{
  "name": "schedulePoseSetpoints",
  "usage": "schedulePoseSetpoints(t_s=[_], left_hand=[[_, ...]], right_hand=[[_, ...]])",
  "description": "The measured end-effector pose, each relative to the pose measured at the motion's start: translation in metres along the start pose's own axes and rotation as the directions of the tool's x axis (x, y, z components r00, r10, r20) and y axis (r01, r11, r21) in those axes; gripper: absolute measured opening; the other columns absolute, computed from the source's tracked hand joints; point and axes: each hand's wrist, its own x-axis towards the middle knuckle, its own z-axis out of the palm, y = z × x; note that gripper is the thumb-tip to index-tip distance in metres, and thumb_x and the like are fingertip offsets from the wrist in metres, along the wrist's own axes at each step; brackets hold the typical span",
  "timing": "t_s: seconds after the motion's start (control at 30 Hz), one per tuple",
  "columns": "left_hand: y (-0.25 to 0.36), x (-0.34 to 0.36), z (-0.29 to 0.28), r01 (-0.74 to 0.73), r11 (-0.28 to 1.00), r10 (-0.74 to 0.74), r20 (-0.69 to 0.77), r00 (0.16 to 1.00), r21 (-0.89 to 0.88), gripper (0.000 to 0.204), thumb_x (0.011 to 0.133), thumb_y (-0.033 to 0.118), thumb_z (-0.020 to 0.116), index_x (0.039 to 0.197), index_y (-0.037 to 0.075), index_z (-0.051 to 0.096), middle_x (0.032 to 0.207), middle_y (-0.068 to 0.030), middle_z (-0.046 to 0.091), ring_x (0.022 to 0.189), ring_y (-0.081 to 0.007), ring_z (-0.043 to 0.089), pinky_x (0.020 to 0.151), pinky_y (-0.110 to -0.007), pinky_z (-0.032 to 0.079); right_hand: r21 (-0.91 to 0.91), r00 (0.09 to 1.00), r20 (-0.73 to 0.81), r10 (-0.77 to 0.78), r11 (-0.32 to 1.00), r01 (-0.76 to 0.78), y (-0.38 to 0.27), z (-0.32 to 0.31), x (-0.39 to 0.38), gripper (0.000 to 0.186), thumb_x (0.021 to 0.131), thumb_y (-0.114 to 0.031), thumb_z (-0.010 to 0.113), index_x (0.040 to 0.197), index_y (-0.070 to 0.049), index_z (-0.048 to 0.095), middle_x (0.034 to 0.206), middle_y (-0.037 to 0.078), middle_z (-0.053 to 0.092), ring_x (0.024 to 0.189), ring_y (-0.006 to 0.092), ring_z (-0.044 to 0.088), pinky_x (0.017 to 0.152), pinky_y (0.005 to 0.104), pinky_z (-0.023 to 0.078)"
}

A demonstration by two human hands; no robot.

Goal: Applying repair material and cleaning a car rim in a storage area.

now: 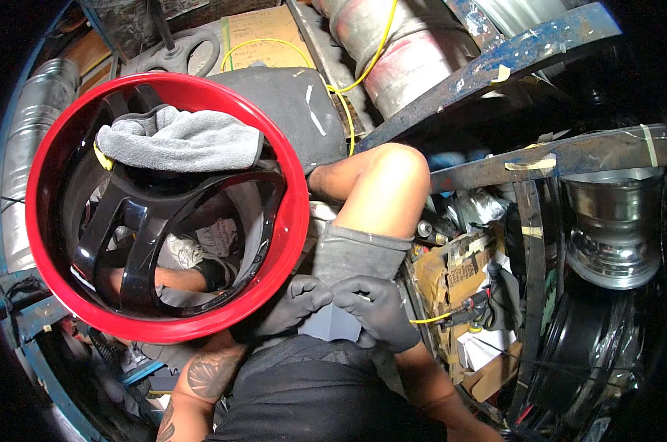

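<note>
The red-lipped wheel rim (298,206) blocks the way left of the left hand (298,303). Over its lip, a hand could pass through the wide openings between the black spokes (143,258), though a shoe (182,250) and shin (178,280) show behind them. A grey cloth (186,140) obstructs the far part. Ahead of the right hand (376,306), the bent leg (381,195) stands in the way; right of it, cardboard (458,272) crowds the space below a taped beam (488,173).
</note>
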Motion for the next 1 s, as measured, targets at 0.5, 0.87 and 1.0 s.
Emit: schedulePoseSetpoints(t_s=[0.5,0.87,1.0], left_hand=[[-0.021,0.016,0.032,-0.414,0.880,0.474,-0.442,0.761,0.231,0.011,0.097,0.009,0.061,0.091,0.001,0.064,0.079,0.0004,0.056,0.069,-0.0068,0.052,0.061,-0.023,0.043],[-0.089,0.057,0.009,-0.329,0.911,0.411,-0.459,0.788,0.250,0.012,0.100,0.018,0.056,0.096,0.007,0.061,0.072,0.0043,0.049,0.072,-0.0081,0.051,0.065,-0.027,0.044],[-0.066,0.050,0.024,-0.435,0.834,0.549,-0.442,0.709,0.339,0.014,0.096,0.017,0.063,0.087,0.007,0.058,0.071,0.0045,0.049,0.067,-0.0076,0.048,0.061,-0.025,0.041]], right_hand=[[-0.137,0.922,-0.281,-0.266,0.962,0.236,0.016,0.022,0.013,0.017,0.095,-0.015,0.061,0.097,0.001,0.066,0.090,0.014,0.068,0.087,0.0240,0.067,0.081,0.0342,0.051],[-0.383,0.782,-0.508,-0.362,0.908,0.172,0.050,-0.062,0.000,0.011,0.089,-0.006,0.060,0.093,0.004,0.065,0.093,0.016,0.068,0.087,0.0256,0.066,0.080,0.0344,0.051],[-0.545,0.752,-0.506,-0.422,0.833,0.101,0.000,-0.056,-0.019,0.012,0.089,-0.006,0.061,0.093,0.003,0.067,0.091,0.016,0.068,0.086,0.0240,0.066,0.079,0.0341,0.051]])
